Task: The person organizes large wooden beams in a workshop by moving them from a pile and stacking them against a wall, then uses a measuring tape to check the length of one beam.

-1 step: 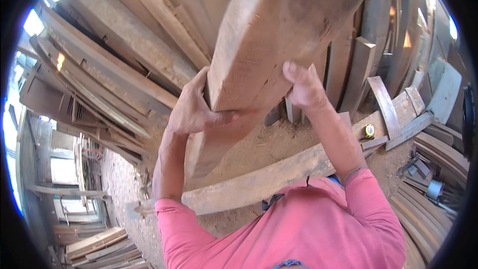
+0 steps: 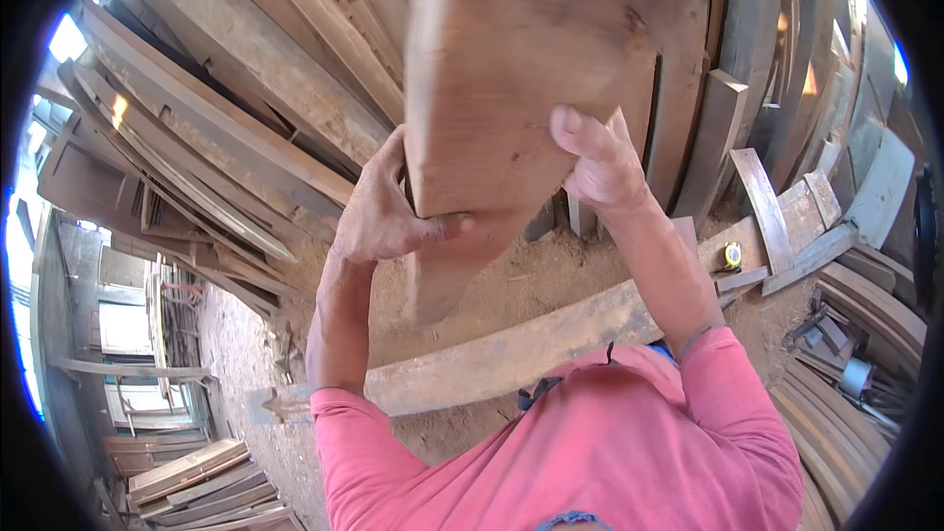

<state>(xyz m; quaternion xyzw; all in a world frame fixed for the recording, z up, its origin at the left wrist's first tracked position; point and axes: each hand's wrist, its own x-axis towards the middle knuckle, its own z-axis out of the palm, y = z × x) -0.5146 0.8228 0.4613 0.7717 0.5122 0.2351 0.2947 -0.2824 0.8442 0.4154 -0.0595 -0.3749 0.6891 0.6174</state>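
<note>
Close in front of me is a thick wooden beam [image 2: 511, 128], reaching up past the top edge of the view and blurred along its upper part. My left hand [image 2: 386, 208] is closed round its left edge, the thumb lying on the broad face and the fingers hidden behind. On the opposite edge, my right hand [image 2: 600, 159] grips it with the thumb against the same face; its other fingers are mostly out of sight. The beam's lower end hangs between my forearms, above the sawdust-covered ground.
Many boards [image 2: 246, 69] lean in rows at the far side. A long plank [image 2: 492, 364] lies across the ground before me. On the right, a yellow tape measure [image 2: 732, 255] sits near short wood pieces. Stacked boards [image 2: 202, 482] lie at the lower left.
The beam has turned slightly, so less of its narrow left side shows. Its lower end has shifted right and up. Both hands keep their grip in nearly the same place.
</note>
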